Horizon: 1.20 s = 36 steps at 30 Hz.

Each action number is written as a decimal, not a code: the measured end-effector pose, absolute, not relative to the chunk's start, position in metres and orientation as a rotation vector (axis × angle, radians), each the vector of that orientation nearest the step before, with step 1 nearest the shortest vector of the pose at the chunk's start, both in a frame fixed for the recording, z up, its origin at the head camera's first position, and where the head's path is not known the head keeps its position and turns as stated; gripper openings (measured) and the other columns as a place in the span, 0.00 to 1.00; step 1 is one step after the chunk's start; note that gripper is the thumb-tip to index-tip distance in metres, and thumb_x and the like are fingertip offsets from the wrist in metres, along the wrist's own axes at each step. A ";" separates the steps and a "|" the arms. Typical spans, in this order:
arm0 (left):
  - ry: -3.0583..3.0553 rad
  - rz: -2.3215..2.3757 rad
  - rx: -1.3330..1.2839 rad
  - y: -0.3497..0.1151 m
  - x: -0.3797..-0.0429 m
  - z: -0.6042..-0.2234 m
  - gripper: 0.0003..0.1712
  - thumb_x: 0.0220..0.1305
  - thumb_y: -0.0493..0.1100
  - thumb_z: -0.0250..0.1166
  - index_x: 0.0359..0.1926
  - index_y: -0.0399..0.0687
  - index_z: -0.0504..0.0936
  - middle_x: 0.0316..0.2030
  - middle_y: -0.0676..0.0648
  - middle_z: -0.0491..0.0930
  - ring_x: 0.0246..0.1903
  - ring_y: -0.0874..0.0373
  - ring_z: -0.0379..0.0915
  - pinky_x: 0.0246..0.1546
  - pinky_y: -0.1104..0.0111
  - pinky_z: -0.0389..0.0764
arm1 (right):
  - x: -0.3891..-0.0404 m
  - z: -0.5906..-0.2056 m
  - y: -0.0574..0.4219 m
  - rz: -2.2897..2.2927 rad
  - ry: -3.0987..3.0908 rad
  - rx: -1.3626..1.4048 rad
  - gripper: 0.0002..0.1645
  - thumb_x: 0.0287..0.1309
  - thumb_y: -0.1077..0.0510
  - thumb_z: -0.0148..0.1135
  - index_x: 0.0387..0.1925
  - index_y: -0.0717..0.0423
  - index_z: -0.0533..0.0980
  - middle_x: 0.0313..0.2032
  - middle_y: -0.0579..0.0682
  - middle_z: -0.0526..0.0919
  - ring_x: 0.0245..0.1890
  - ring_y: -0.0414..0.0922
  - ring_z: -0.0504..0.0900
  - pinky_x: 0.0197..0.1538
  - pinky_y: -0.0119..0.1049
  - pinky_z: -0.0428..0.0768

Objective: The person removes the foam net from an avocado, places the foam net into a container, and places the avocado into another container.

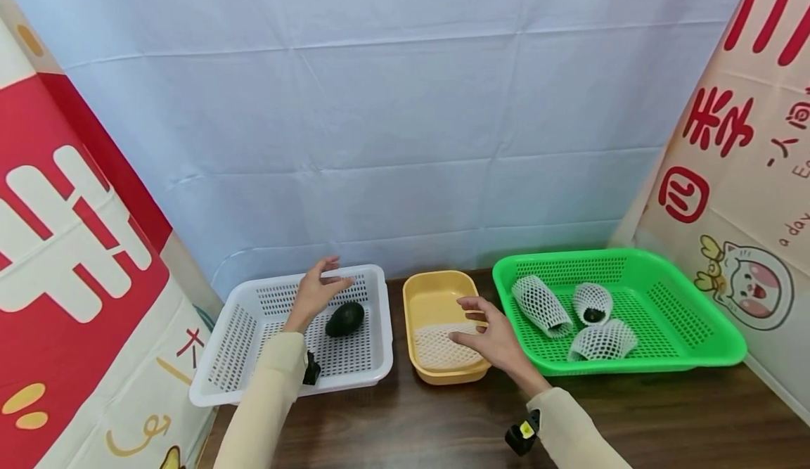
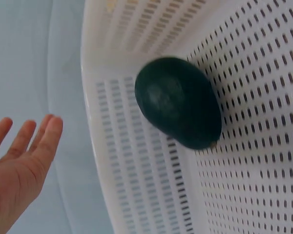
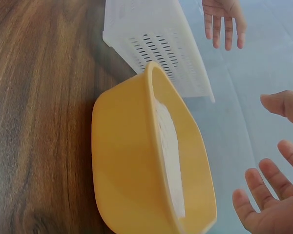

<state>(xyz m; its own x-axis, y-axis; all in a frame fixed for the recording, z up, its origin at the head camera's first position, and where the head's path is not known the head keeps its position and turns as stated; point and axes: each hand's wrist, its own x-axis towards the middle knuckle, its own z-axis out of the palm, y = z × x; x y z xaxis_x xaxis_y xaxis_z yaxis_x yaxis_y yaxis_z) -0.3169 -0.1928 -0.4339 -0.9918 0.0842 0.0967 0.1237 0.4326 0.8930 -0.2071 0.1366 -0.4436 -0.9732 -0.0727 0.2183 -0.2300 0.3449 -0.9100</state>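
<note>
A dark green avocado (image 1: 345,319) lies in the white basket (image 1: 218,356). Over that basket hovers my left hand (image 1: 318,292), fingers spread and nothing in them; the left wrist view shows the avocado (image 2: 178,102) close by, apart from the fingers. My right hand (image 1: 493,335) is above the yellow tray (image 1: 443,379), its fingers loosely bent and holding nothing. Inside the tray lies a white foam net sleeve (image 1: 436,346). In the right wrist view both the yellow tray (image 3: 122,156) and the spread fingers of the right hand (image 3: 278,200) show, with a gap between them.
To the right stands a green basket (image 1: 690,335) with several items: a long foam net sleeve (image 1: 541,304), plus two netted pieces, a small one (image 1: 593,300) showing something dark inside and another (image 1: 604,341) in front. The brown wooden table (image 1: 392,427) backs onto a pale blue cloth (image 1: 405,138).
</note>
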 end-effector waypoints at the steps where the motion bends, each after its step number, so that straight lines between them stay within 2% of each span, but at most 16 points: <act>1: -2.616 -1.648 -0.188 -0.190 -0.315 -0.433 0.39 0.45 0.60 0.67 0.59 0.67 0.62 0.57 0.51 0.64 0.51 0.52 0.66 0.45 0.55 0.70 | -0.206 -0.442 0.137 1.705 -2.449 0.285 0.31 0.39 0.58 0.72 0.49 0.53 0.71 0.50 0.57 0.71 0.49 0.59 0.70 0.47 0.57 0.68; 11: -2.518 -1.654 -0.202 -0.171 -0.308 -0.429 0.37 0.46 0.58 0.68 0.58 0.68 0.62 0.56 0.49 0.63 0.52 0.48 0.65 0.43 0.56 0.72 | -0.216 -0.467 0.157 1.641 -2.432 0.301 0.34 0.39 0.53 0.73 0.50 0.47 0.69 0.50 0.49 0.72 0.48 0.52 0.70 0.45 0.53 0.69; 19: -2.533 -1.654 -0.236 -0.150 -0.296 -0.414 0.37 0.46 0.59 0.67 0.57 0.67 0.62 0.54 0.52 0.65 0.50 0.52 0.66 0.41 0.59 0.74 | -0.215 -0.467 0.169 1.568 -2.421 0.277 0.34 0.38 0.48 0.72 0.50 0.44 0.70 0.47 0.45 0.73 0.48 0.50 0.72 0.43 0.50 0.71; 23: -2.539 -1.653 -0.258 -0.141 -0.291 -0.413 0.36 0.46 0.61 0.66 0.57 0.68 0.62 0.55 0.51 0.65 0.50 0.54 0.67 0.40 0.59 0.75 | -0.214 -0.469 0.174 1.560 -2.425 0.261 0.34 0.38 0.49 0.72 0.51 0.45 0.70 0.48 0.48 0.73 0.47 0.51 0.72 0.43 0.52 0.70; 25: -2.534 -1.657 -0.274 -0.137 -0.288 -0.413 0.36 0.45 0.61 0.66 0.56 0.68 0.63 0.54 0.52 0.66 0.50 0.53 0.67 0.39 0.59 0.75 | -0.219 -0.481 0.180 1.527 -2.389 0.313 0.34 0.40 0.51 0.72 0.52 0.46 0.70 0.48 0.48 0.73 0.46 0.48 0.72 0.41 0.46 0.71; 28: -2.525 -1.666 -0.302 -0.131 -0.284 -0.414 0.36 0.44 0.63 0.67 0.55 0.68 0.64 0.52 0.55 0.67 0.50 0.53 0.68 0.39 0.60 0.75 | -0.217 -0.481 0.185 1.487 -2.378 0.334 0.33 0.41 0.53 0.71 0.52 0.48 0.70 0.48 0.48 0.73 0.45 0.49 0.72 0.40 0.49 0.71; 30: -2.520 -1.679 -0.315 -0.126 -0.282 -0.415 0.36 0.43 0.63 0.67 0.55 0.67 0.65 0.52 0.53 0.67 0.49 0.52 0.68 0.39 0.60 0.75 | -0.216 -0.481 0.189 1.483 -2.382 0.325 0.34 0.41 0.51 0.71 0.52 0.48 0.70 0.48 0.48 0.73 0.45 0.50 0.72 0.40 0.49 0.72; 32: -2.517 -1.691 -0.338 -0.120 -0.280 -0.415 0.37 0.43 0.63 0.67 0.55 0.66 0.65 0.52 0.52 0.68 0.49 0.53 0.68 0.39 0.60 0.75 | -0.209 -0.471 0.190 1.486 -2.423 0.274 0.34 0.40 0.49 0.71 0.52 0.49 0.70 0.48 0.50 0.73 0.46 0.54 0.72 0.41 0.54 0.71; 36: -2.516 -1.712 -0.362 -0.111 -0.278 -0.418 0.36 0.43 0.63 0.67 0.55 0.66 0.65 0.52 0.54 0.67 0.48 0.54 0.68 0.39 0.62 0.75 | -0.209 -0.473 0.200 1.451 -2.449 0.259 0.33 0.40 0.51 0.71 0.52 0.49 0.70 0.49 0.51 0.73 0.46 0.54 0.73 0.40 0.52 0.72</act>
<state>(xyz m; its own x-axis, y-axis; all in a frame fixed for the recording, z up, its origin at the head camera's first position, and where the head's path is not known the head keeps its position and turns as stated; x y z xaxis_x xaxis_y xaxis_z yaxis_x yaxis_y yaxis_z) -0.2781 -0.1107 -0.4181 -0.9692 0.1511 0.1946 0.2364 0.3487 0.9069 -0.2087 0.2000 -0.4726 -0.9439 -0.0101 0.3301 -0.2943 0.4788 -0.8271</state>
